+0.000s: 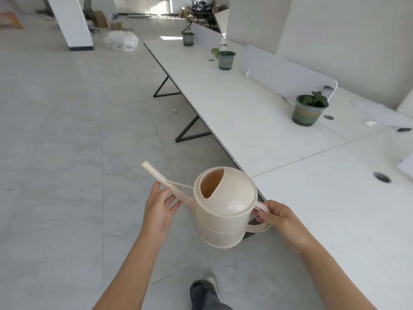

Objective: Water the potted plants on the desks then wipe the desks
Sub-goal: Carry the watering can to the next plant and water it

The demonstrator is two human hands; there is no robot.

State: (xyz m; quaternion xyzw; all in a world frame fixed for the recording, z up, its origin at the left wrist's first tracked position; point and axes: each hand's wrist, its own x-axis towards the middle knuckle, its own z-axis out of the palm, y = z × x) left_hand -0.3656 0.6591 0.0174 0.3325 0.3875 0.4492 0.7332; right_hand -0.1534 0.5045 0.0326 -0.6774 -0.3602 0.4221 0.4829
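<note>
Nearest the camera, one cream watering can (225, 211) is held in the air over the tiled floor (67, 153), just off the near front edge of the desk run (245, 121). The right hand (282, 222) has its fingers wrapped around the can's loop handle. The left hand (159, 209) steadies the long spout from below, with fingers loosely spread and touching it rather than clenched. The spout points up and to the left, away from the desks.

Three potted plants stand on the white desks. The nearest pot (309, 110) sits toward the back edge, beside a white divider panel (288, 74). The second pot (226, 59) stands farther along the same back edge. The third pot (188, 38) is near the far end.

Two round cable holes show in the tops near the right edge.
</note>
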